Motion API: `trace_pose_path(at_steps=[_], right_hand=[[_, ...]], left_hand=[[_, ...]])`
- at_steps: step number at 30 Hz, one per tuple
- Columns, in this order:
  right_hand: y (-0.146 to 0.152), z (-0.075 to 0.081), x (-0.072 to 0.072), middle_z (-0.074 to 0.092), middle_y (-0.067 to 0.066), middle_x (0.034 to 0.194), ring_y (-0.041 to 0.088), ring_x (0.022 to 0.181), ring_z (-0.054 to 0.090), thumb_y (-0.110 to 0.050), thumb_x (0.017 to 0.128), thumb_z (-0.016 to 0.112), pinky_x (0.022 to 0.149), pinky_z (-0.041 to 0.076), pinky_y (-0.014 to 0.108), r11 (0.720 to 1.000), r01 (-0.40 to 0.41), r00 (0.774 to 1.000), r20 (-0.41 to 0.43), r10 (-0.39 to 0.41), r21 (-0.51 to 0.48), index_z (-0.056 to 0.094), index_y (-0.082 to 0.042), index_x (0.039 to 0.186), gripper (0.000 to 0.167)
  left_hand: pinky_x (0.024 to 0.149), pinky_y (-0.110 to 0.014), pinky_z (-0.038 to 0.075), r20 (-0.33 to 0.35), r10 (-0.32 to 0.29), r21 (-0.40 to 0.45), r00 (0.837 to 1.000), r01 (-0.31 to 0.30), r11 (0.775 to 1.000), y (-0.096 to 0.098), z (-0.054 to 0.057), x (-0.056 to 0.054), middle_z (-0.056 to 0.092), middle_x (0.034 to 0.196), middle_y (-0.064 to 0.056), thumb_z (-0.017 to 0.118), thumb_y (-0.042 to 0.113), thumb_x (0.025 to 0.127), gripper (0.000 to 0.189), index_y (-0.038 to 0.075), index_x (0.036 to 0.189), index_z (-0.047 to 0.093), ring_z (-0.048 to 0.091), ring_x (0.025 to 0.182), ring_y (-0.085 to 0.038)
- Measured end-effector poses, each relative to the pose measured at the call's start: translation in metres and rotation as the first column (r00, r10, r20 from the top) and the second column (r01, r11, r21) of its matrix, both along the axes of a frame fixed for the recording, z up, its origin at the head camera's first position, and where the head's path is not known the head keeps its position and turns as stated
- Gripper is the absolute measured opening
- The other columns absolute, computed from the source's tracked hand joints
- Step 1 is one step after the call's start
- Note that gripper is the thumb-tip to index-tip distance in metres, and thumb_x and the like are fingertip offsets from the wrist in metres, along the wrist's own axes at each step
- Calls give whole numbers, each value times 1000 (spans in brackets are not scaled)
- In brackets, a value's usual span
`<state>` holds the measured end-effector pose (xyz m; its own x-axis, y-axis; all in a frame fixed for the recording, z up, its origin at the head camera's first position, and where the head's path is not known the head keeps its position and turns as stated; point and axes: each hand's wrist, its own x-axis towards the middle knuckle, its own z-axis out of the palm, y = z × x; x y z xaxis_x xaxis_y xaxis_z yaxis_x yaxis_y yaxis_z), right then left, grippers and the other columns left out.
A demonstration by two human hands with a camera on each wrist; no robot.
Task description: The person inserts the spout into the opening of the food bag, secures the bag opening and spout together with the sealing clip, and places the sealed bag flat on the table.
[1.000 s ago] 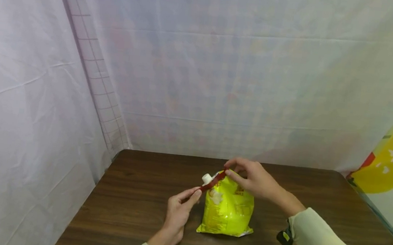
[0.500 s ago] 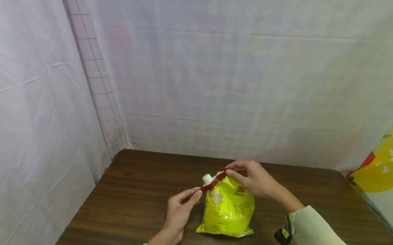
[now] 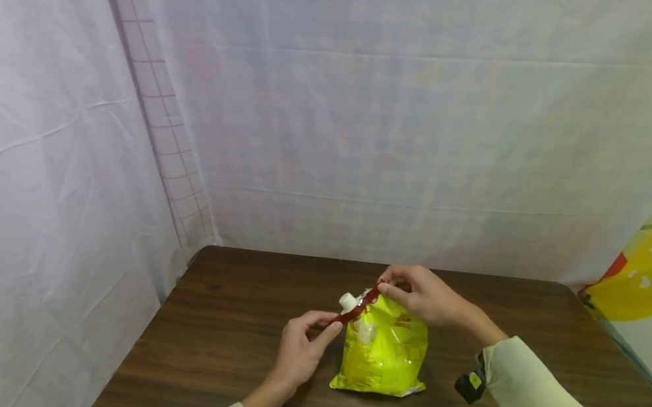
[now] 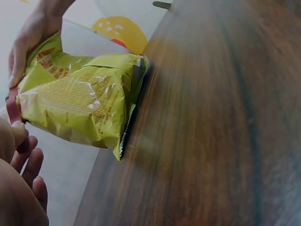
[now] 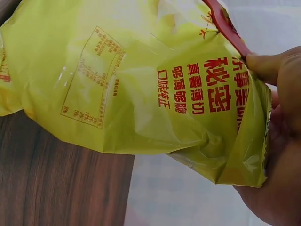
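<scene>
A yellow snack bag (image 3: 383, 362) with red lettering stands upright on the wooden table (image 3: 215, 351). Across its top lies a red bag clip (image 3: 358, 309) with a white spout (image 3: 348, 303) on its far side. My left hand (image 3: 298, 353) pinches the clip's lower left end between thumb and fingers. At the upper right end, my right hand (image 3: 432, 299) pinches the same clip by the bag's top corner. The right wrist view shows the thumb on the end of the clip (image 5: 229, 29), with the bag's corner (image 5: 240, 160) sticking out below it.
White curtains (image 3: 369, 135) hang behind the table and along its left side. A panel with a yellow printed shape (image 3: 636, 282) is at the right. The table's far edge runs just behind the bag.
Both hands, the clip and the bag appear slightly farther right in the head view, and the background has shifted a little too. Both hands stay on the clip.
</scene>
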<state>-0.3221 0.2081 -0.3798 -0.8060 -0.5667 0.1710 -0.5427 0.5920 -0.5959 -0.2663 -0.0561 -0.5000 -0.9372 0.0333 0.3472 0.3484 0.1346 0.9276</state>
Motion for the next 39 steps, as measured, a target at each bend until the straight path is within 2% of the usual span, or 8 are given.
trace_pose_path(at_steps=[4, 12, 18, 26, 30, 33, 37, 39], right_hand=[[1, -1, -2, 70, -2, 92, 12, 67, 52, -34, 114, 57, 62, 48, 28, 1000, -13, 999, 45, 14, -25, 72, -24, 108, 19], [4, -6, -4, 65, 6, 91, 14, 73, 52, -26, 116, 54, 66, 47, 29, 989, -88, 991, 91, 99, -117, 68, -15, 110, 19], [2, -8, -3, 74, 4, 105, 17, 90, 65, -27, 116, 54, 75, 52, 30, 995, -44, 995, 84, 51, -87, 71, -13, 121, 22], [4, -4, -3, 77, 0, 109, 18, 98, 71, -31, 116, 55, 82, 57, 31, 998, -42, 997, 59, 44, -39, 71, -15, 126, 25], [4, -4, -5, 77, -2, 106, 17, 98, 72, -31, 116, 54, 83, 57, 30, 998, -57, 997, 57, 59, -34, 71, -15, 126, 25], [6, -4, -5, 78, -3, 106, 15, 100, 72, -31, 115, 55, 86, 57, 30, 998, -59, 996, 64, 61, -37, 71, -15, 127, 25], [8, -4, -4, 78, -3, 108, 15, 102, 72, -32, 115, 56, 87, 58, 31, 997, -54, 995, 75, 58, -51, 72, -15, 127, 26], [8, -4, -4, 77, -2, 109, 15, 104, 72, -32, 115, 57, 88, 58, 31, 997, -50, 996, 77, 54, -53, 72, -16, 127, 26]], left_hand=[[78, -19, 53, 3, 5, 1, 1000, -5, 1000, -1, 1, 1, 82, 102, -3, 84, 25, 97, 13, 18, 108, 85, 70, 94, -9], [75, -20, 54, -17, 20, -15, 1000, -20, 1000, -2, 3, 1, 83, 100, -3, 86, 24, 95, 13, 17, 106, 86, 70, 86, -7], [74, -21, 54, -14, 19, -13, 1000, -19, 1000, -4, 3, 1, 83, 102, -3, 85, 24, 96, 13, 18, 107, 85, 70, 86, -8], [72, -20, 52, 16, -38, -53, 999, 38, 998, -3, 5, 3, 81, 109, -5, 80, 27, 100, 17, 17, 115, 80, 70, 93, -11], [68, -20, 52, 56, -79, -47, 995, 81, 996, -2, 4, 3, 80, 117, -8, 81, 31, 99, 29, 16, 124, 77, 67, 85, -11], [75, -20, 57, 95, -125, -27, 988, 128, 991, 1, 4, 2, 79, 123, -8, 82, 34, 98, 34, 17, 127, 74, 70, 90, -11], [92, -26, 60, 123, -189, -5, 974, 191, 981, 3, 4, 2, 77, 127, -6, 84, 35, 97, 36, 18, 127, 73, 73, 111, -15], [91, -27, 61, 129, -209, -8, 969, 212, 977, 4, 4, 2, 77, 126, -6, 85, 35, 96, 37, 18, 126, 73, 73, 111, -17]])
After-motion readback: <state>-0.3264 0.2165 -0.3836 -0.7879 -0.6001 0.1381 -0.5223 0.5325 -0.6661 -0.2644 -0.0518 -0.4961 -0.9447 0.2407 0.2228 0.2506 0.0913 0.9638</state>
